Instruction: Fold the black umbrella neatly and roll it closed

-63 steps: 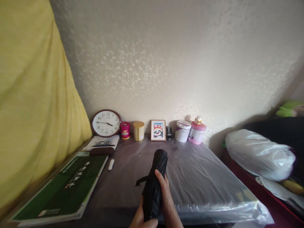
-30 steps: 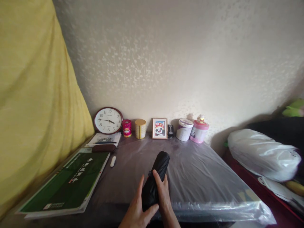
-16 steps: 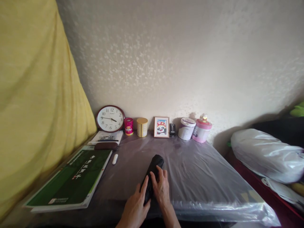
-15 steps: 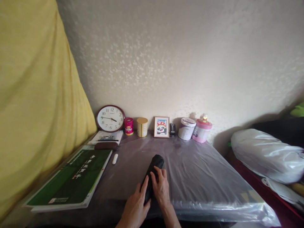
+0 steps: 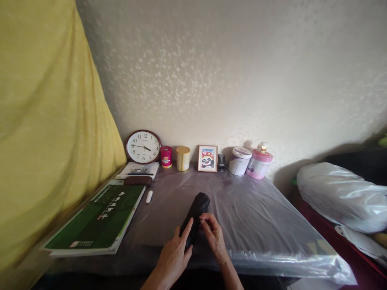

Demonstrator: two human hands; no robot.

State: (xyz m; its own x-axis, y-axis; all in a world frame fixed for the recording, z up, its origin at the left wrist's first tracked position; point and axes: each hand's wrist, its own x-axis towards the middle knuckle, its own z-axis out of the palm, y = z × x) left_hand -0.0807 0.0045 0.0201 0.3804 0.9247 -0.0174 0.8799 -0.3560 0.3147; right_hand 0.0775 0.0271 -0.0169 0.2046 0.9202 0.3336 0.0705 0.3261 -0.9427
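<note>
A black folded umbrella lies slantwise near the front of the table, its far end tipped to the right. My left hand grips the near part from the left, the index finger stretched along its top and the thumb on the near side. At the umbrella's right side, my right hand is closed in a pinch, thumb and index finger together at the fabric's edge. The small bit between those fingertips is too dark to make out clearly.
Left of my hands lie a green book, a brown case and a small white object. Along the wall stand a clock, a pink can, a yellow-lidded tub, a picture frame and two tubs.
My right hand has slid off the top of the umbrella to its right side, and its fingers have come together in a pinch. The left hand keeps its hold. The view has shifted slightly.
</note>
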